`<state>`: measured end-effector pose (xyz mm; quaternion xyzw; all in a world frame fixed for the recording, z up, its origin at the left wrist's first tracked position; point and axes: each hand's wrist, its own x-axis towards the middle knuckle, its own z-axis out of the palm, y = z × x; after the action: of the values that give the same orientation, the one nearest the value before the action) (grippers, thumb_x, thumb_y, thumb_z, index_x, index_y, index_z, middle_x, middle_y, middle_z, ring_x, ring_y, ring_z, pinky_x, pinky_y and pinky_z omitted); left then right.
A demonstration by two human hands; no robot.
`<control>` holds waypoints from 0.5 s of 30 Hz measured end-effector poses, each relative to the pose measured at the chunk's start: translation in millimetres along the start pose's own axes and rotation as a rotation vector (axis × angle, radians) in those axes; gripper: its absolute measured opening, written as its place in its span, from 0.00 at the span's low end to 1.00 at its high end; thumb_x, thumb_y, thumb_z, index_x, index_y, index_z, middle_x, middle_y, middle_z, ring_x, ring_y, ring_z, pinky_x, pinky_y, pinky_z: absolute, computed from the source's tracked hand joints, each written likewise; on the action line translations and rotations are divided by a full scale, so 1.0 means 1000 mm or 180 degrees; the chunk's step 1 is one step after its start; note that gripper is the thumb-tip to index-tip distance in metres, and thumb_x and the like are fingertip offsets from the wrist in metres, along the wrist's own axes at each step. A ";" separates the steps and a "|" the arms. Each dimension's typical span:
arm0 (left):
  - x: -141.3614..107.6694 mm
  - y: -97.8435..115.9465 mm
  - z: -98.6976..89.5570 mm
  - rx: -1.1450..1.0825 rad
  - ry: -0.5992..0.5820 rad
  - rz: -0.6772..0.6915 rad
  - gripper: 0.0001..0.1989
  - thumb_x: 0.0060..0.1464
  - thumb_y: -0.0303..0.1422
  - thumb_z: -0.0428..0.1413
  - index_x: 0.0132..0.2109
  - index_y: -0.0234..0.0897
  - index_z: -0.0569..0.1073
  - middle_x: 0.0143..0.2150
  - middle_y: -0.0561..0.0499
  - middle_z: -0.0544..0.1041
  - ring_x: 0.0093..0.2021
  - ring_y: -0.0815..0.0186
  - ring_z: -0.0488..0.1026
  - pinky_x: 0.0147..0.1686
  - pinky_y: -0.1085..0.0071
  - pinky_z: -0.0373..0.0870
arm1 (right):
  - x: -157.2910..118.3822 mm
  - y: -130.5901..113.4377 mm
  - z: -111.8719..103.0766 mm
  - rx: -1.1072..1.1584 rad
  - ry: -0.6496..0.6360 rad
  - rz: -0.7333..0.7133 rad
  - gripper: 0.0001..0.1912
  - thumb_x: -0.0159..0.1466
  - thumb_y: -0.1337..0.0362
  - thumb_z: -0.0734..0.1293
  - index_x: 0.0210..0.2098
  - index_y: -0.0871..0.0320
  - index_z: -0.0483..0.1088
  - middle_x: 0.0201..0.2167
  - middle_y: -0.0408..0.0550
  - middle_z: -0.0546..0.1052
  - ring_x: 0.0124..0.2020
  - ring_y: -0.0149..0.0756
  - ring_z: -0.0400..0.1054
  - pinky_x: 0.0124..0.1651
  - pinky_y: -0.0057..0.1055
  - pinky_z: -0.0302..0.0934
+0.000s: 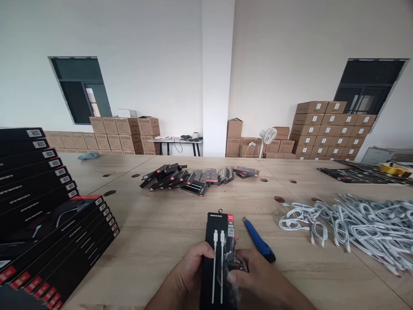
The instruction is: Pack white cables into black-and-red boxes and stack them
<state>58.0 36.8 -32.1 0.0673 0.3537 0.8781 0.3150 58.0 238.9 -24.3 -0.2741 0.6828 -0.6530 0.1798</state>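
Observation:
A black cable box (218, 262) with two white plugs printed on its front stands tilted toward me at the bottom middle. My left hand (193, 265) is closed round its left edge, with the thumb on the front. My right hand (248, 273) lies at the box's right side, its fingers closed on crumpled clear plastic film (230, 267) that covers part of the front. Whether the film is still attached to the box I cannot tell. A blue utility knife (258, 239) lies on the table just right of the box.
Stacked black boxes (87, 232) rise at the left. Several small cable boxes (174, 176) lie in a loose row farther back on the wooden table (151, 232). Coiled white cables (364, 228) spread at the right, near flat black printed sheets (355, 174) and a yellow tape roll (395, 170).

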 end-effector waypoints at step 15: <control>-0.023 0.019 0.011 0.0220 -0.0804 0.0101 0.30 0.46 0.31 0.56 0.59 0.32 0.75 0.52 0.36 0.81 0.48 0.53 0.79 0.49 0.55 0.75 | -0.058 -0.043 -0.102 0.1705 0.3636 -0.1288 0.18 0.42 0.58 0.79 0.24 0.58 0.69 0.22 0.40 0.72 0.19 0.23 0.58 0.17 0.20 0.49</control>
<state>70.2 18.6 -8.6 0.1938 0.3402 0.8548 0.3406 48.2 355.5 20.2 0.0466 0.4198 -0.8637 -0.2749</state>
